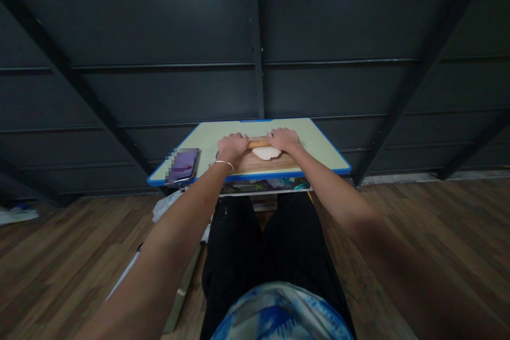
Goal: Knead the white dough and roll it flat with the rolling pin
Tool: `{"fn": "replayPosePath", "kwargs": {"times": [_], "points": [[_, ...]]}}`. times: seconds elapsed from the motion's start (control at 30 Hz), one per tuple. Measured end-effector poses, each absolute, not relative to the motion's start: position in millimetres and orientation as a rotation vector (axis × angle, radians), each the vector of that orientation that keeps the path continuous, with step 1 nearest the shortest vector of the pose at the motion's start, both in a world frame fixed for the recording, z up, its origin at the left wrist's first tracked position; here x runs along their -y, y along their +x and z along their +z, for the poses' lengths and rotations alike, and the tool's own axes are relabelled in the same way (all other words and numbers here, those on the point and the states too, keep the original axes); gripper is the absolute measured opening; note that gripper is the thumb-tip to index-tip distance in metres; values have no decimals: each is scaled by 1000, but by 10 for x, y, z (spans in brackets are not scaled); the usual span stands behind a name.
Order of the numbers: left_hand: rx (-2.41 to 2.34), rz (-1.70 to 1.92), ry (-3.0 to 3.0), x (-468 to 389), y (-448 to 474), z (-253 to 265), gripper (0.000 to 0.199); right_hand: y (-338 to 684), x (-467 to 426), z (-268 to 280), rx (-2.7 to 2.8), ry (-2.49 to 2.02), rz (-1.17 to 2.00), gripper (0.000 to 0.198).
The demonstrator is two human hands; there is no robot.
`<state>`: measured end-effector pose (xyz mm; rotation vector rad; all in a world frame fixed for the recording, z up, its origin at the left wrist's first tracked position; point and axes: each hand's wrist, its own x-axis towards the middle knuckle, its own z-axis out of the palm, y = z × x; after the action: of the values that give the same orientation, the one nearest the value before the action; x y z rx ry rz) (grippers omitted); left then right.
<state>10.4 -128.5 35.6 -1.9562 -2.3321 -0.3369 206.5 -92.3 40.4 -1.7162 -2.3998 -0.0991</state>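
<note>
Both hands grip a wooden rolling pin (258,144), one at each end. My left hand (233,146) is closed over its left end, and a bracelet circles that wrist. Over the right end, my right hand (284,139) has its fingers wrapped round the wood. A flat, pale piece of dough (266,153) lies just on the near side of the pin, its edge uneven. Beneath it is a wooden board (249,163) on the small table. The hands hide the pin's two ends.
The small table (326,151) has a pale top and blue rim. A purple, partly pixelated phone-like object (183,163) lies at its left. Below the top is a shelf (266,186) with colourful items. White plastic (165,205) hangs at the left. A dark panelled wall (179,26) stands behind.
</note>
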Motion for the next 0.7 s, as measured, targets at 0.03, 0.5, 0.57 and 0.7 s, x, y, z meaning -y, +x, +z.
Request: {"fn": "replayPosePath", "kwargs": {"times": [0.03,0.5,0.57,0.7], "points": [[2342,-342,-1953,1284,105,358,62,2065,928,409,2401,-1719,-95,58],[2341,-342,-1946,1279,101,351,61,2059,978,418,2353,-1732,-86,55],[2329,-337,-1951,1288,103,353,61,2060,982,415,2345,-1726,-88,55],[2326,-333,-1946,1295,107,354,61,2062,965,401,2352,-1712,-94,55]]}}
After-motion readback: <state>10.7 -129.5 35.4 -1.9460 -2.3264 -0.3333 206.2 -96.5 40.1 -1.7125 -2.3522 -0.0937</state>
